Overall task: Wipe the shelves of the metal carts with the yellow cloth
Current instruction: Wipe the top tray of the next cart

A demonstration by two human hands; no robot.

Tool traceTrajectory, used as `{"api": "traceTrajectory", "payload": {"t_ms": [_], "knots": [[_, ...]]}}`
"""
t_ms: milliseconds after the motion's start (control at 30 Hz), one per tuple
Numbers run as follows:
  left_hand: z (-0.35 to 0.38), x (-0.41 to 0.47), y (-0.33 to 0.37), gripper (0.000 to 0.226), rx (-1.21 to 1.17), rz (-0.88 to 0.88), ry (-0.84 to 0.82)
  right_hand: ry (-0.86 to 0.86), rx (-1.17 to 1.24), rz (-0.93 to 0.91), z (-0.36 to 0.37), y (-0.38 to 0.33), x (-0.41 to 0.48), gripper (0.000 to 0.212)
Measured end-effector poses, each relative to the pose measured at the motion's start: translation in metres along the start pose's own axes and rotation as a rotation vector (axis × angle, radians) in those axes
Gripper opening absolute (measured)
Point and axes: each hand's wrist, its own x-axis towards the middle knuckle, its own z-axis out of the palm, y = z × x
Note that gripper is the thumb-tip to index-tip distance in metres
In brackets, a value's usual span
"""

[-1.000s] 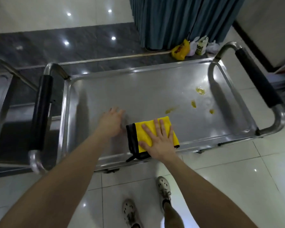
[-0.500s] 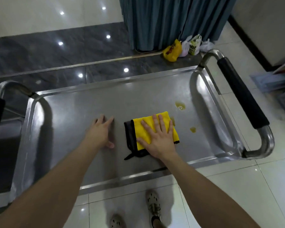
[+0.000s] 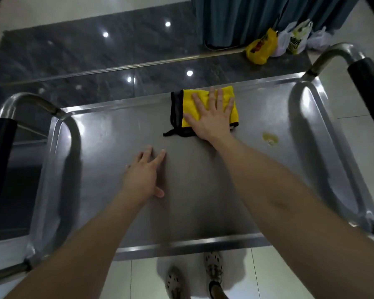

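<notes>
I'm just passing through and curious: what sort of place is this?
Probably a canteen or restaurant back area: a stainless steel service cart with a yellowish spill, and a teal curtain with plastic bags beside it.

We find no text, number or brand that we can read. The crumpled yellow plastic bag [image 3: 260, 47] beside the blue-grey pleated curtain [image 3: 257, 16] carries a dark and red print, and the white plastic bag [image 3: 296, 39] next to it a black-and-yellow one, both too blurred for us to make out.
</notes>
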Motion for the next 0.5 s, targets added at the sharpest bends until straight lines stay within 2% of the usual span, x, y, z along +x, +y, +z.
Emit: {"api": "traceTrajectory", "payload": {"t_ms": [133,267,500], "knots": [[-0.002,0.0,0.0,0.142,-0.018,-0.012,0.004,-0.014,-0.004,0.0,0.002,-0.006,-0.039,0.082],[-0.001,-0.002,-0.002,0.143,-0.005,0.008,0.018,0.052,0.009,-0.045,0.016,-0.014,-0.119,0.078],[0.001,0.0,-0.004,0.146,0.002,0.04,0.017,0.157,0.013,-0.118,0.024,0.023,-0.239,0.074]]}}
